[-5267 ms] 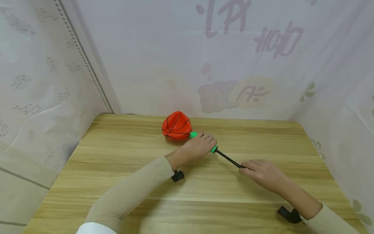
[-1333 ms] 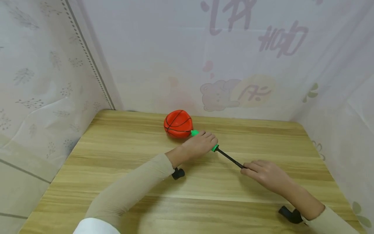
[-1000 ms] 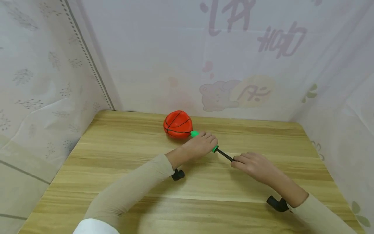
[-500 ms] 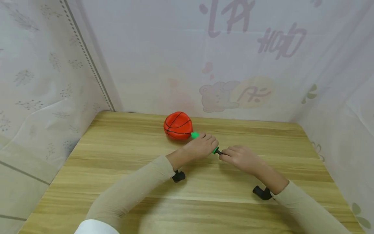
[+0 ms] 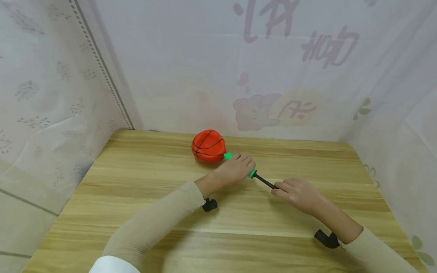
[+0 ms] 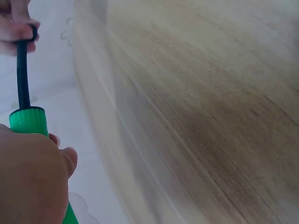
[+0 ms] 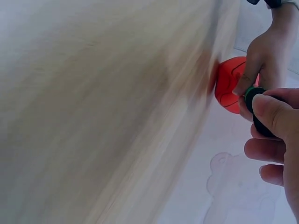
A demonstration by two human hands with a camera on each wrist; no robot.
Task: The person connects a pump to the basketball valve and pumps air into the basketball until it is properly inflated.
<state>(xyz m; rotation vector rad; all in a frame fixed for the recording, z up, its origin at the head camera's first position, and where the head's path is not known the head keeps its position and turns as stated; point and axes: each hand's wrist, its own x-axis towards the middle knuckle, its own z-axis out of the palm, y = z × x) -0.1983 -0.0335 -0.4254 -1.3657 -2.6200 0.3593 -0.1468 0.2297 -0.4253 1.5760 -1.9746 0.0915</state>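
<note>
A hand pump with a green barrel (image 6: pixel 29 120) and a black rod (image 5: pixel 265 181) slants across the middle of the head view. Its green tip meets a small red toy basketball (image 5: pixel 207 146), whose upper side is dented. My left hand (image 5: pixel 235 169) grips the barrel and covers most of it. At the rod's outer end, my right hand (image 5: pixel 300 195) holds the black handle (image 7: pixel 264 116) between thumb and fingers. A stretch of bare rod shows between the two hands. The exact join of tip and ball is too small to make out.
Both hands work above a wooden table (image 5: pixel 164 163). Behind it hangs a pale printed cloth (image 5: pixel 177 76), close to the ball, with more cloth at either side. A black wrist mount (image 5: pixel 209 205) sits under the left wrist, another black mount (image 5: pixel 326 239) under the right.
The right hand pushed the rod inward until it nearly met the left hand half a second ago. It has since drawn back out to the right. The left hand and ball barely moved.
</note>
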